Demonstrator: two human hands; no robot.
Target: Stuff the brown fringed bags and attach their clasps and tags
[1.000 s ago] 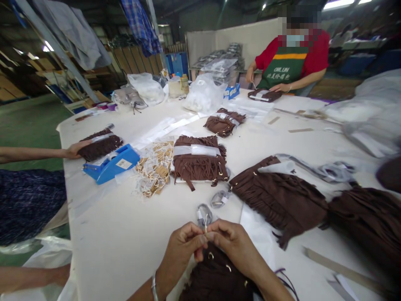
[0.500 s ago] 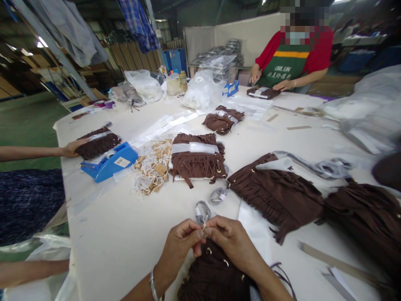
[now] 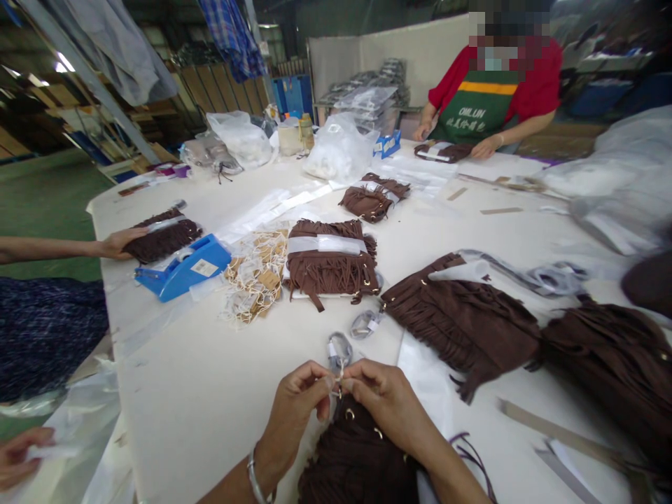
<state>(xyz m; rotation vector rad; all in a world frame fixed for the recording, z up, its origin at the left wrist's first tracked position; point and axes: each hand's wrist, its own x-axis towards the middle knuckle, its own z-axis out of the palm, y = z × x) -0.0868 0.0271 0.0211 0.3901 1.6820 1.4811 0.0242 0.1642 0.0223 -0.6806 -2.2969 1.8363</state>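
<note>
Indoors, fringed bag [image 3: 357, 458], white table [image 3: 178, 392], green floor [image 3: 47, 203]

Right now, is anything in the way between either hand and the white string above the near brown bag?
Nothing visible is: the left hand and right hand both have fingertips at the white string. The grey coil lies just beyond, not between.

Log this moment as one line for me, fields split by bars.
left hand: pinching white string | right hand: pinching same string | under hands: brown fringed bag | ahead: banded fringed bag beside tag pile
</note>
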